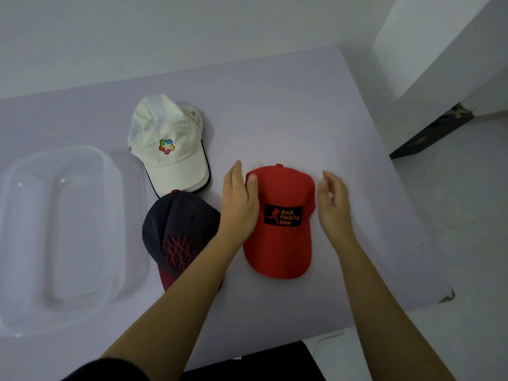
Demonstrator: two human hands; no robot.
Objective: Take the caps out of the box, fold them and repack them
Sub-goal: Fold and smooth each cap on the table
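A red cap [280, 243] with a black "Back Packing Gear" patch lies flat on the table, brim toward me. My left hand [238, 199] rests against its left side, fingers straight, thumb on the crown. My right hand [334, 202] hovers just right of the crown, fingers relaxed, holding nothing. A white cap [167, 144] with a coloured logo lies at the back left. A dark navy cap [176, 229] with a red pattern and red brim lies beside my left forearm. The clear plastic box [59, 232] stands at the far left with nothing visible inside.
The lilac table [275, 119] reaches back to a white wall. Its right edge drops to the floor at the right, and its near edge runs just in front of me. Bare table surface lies behind and to the right of the red cap.
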